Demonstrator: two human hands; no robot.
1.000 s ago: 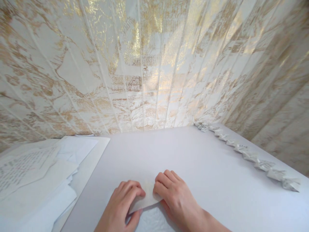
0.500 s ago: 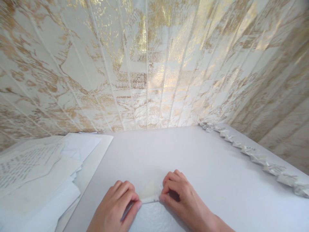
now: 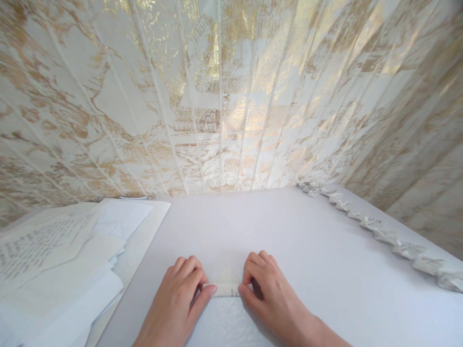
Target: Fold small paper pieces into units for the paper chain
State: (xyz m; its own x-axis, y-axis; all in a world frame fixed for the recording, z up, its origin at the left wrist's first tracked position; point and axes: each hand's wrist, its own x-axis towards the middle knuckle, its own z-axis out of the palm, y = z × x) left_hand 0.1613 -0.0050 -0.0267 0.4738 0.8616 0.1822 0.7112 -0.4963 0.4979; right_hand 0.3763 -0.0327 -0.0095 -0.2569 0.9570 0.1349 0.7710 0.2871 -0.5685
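Note:
A small sheet of paper [image 3: 226, 290], folded into a narrow strip with a little dark print near its right end, lies between my hands. My left hand [image 3: 183, 294] pinches its left end between thumb and curled fingers. At the right end my right hand [image 3: 265, 289] grips the strip in the same way. Beneath and in front of the strip lies a whitish, crinkled sheet [image 3: 226, 320] on the white table [image 3: 231, 226]. The fingertips partly hide both ends of the strip.
Loose papers, some with writing, are piled on the left [image 3: 65, 260]. Along the table's right edge runs a row of several small folded paper pieces [image 3: 387, 236]. A white and gold patterned curtain [image 3: 220, 96] hangs behind the table.
The pale triangular flap that stood up beyond the strip is now folded down, leaving a straight band. My left hand has moved slightly up and right.

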